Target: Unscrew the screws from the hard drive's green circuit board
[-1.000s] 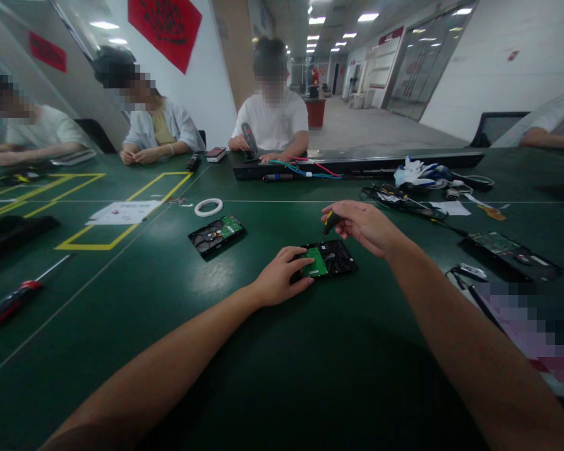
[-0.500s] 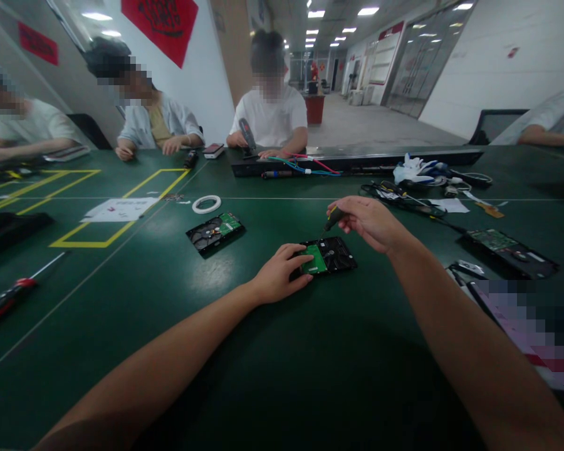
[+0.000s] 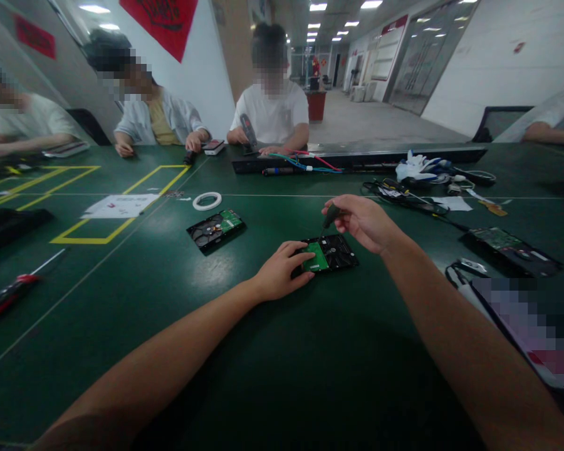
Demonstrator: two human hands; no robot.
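Hard drive (image 3: 339, 252) flat on green table (image 3: 272, 357) in front of the person, circuit board side up, left hand (image 3: 278, 274) spread over its left end, fingers on the board, not closed around it. Right hand (image 3: 364, 222) grips small dark screwdriver (image 3: 330, 217) between thumb and fingers, tilted, tip down at drive's far edge, exact contact too small to tell. Second drive (image 3: 216, 230) lies to the left, near white ring (image 3: 207, 208); red-handled screwdriver (image 3: 14, 292) farther left.
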